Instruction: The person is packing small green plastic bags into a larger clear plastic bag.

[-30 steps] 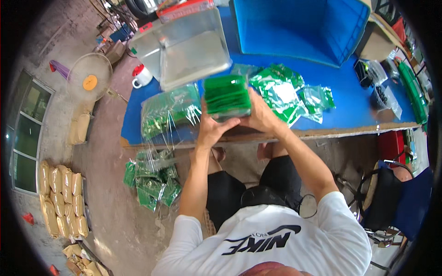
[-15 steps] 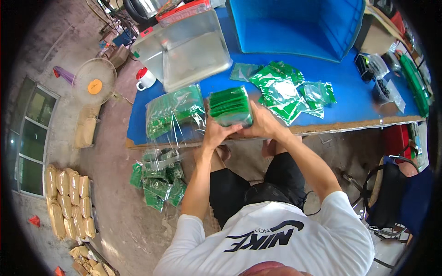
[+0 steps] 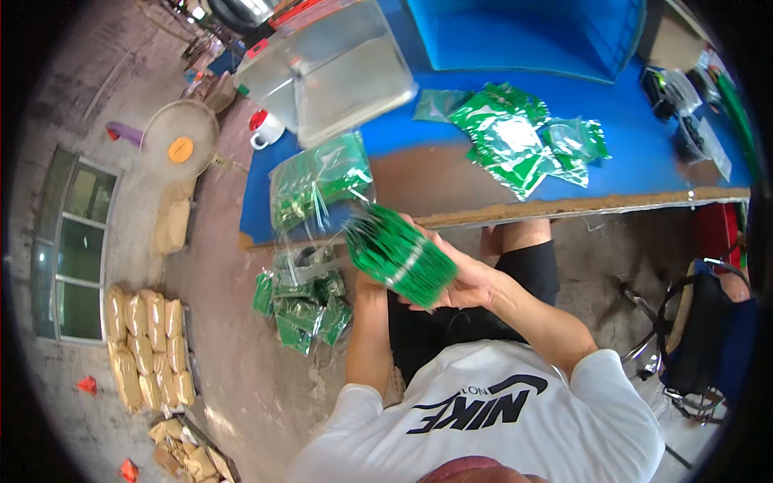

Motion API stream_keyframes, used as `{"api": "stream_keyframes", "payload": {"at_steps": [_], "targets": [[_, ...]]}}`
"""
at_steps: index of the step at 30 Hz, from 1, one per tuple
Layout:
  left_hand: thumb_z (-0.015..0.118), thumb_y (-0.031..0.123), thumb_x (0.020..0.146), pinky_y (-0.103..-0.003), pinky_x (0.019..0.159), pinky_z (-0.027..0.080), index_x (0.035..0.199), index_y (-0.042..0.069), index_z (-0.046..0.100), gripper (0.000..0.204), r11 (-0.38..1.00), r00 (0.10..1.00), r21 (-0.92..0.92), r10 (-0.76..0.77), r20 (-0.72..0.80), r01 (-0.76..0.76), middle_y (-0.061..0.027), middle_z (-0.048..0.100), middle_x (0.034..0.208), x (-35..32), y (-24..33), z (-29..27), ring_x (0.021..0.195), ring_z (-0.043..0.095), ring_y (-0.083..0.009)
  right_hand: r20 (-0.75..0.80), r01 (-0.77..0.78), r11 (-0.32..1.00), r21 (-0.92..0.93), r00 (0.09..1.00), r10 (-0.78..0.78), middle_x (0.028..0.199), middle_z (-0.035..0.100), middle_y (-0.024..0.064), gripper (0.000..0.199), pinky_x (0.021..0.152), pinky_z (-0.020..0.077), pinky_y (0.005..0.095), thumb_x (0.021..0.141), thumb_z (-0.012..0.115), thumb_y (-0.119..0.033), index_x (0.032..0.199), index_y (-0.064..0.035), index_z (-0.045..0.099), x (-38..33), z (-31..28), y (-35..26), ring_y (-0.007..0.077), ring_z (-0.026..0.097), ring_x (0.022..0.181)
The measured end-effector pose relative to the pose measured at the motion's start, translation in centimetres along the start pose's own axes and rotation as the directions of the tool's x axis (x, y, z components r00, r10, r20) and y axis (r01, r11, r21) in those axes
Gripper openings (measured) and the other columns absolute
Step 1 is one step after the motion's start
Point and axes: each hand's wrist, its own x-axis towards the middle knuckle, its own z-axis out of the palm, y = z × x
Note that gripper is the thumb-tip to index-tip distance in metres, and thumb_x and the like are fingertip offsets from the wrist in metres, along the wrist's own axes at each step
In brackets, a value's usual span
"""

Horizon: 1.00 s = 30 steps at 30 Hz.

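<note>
Holding stack of flat green packets (image 3: 403,256) at a tilt above lap, just off near edge of bench (image 3: 644,157). Supporting stack with right hand (image 3: 471,282), with fingers partly curled about its right side, spread to its thickness. Cannot tell spread or grip for left hand (image 3: 370,283), mostly hidden behind and beneath stack. Noted on left part of bench: clear-wrapped green packets (image 3: 322,177), near translucent shallow tray (image 3: 354,80) and red-and-white mug (image 3: 272,131). Noted farther right: loose pile of green-and-clear packets (image 3: 515,137), in front of blue plastic crate (image 3: 523,36). Below bench's left end: heap of green packets (image 3: 310,310).
</note>
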Motion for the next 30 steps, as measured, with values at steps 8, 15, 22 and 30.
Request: {"api": "stream_keyframes", "payload": {"at_steps": [8,15,22,30], "targets": [[0.069,0.045,0.086,-0.048,0.118,0.030,0.154,0.009,0.026,0.088,0.963,0.978,0.270,0.042,-0.205,0.016,-0.0207,0.033,0.156,-4.7,1.0,6.1,0.144,0.034,-0.0323,-0.021,-0.012,0.994,-0.112,1.000,0.009,0.144,0.051,0.0101,0.080,0.110,0.0404,0.0419,0.084,0.079,-0.025,0.150,-0.0056,0.037,-2.7,-1.8,-1.0,0.0226,0.050,0.131],[0.095,0.037,0.062,-0.040,0.110,0.041,0.156,0.004,0.018,0.126,0.813,0.861,0.564,0.177,-0.477,0.146,-0.0103,0.051,0.134,-7.0,-0.2,7.2,0.127,0.050,-0.0236,-0.041,-0.022,0.042,-0.999,0.849,-0.528,0.133,0.048,0.0345,0.110,0.101,0.0472,0.0471,0.069,0.087,-0.035,0.147,-0.0003,0.018,-2.6,1.5,-2.1,0.0476,0.058,0.116],[0.094,0.025,0.068,-0.038,0.101,0.049,0.152,0.006,0.024,0.112,0.756,0.831,0.652,0.399,-0.388,-0.058,-0.0135,0.054,0.132,-7.5,-0.9,8.6,0.119,0.056,-0.0232,-0.016,0.002,0.033,-0.999,0.852,-0.523,0.125,0.055,0.0298,0.101,0.097,0.0489,0.0482,0.071,0.085,-0.027,0.146,-0.0053,0.021,-2.8,4.0,-2.0,0.0474,0.058,0.116],[0.079,0.009,0.080,-0.047,0.112,0.033,0.152,0.008,0.028,0.088,-0.052,0.585,0.983,0.809,-0.062,0.177,-0.0157,0.046,0.139,-7.3,7.2,2.3,0.133,0.043,-0.0311,0.457,0.262,-0.375,-0.889,0.533,-0.712,0.129,0.054,0.0243,0.107,0.099,0.0476,0.0448,0.069,0.087,-0.019,0.152,-0.0082,0.020,0.7,5.3,-6.9,0.0380,0.060,0.114]]}}
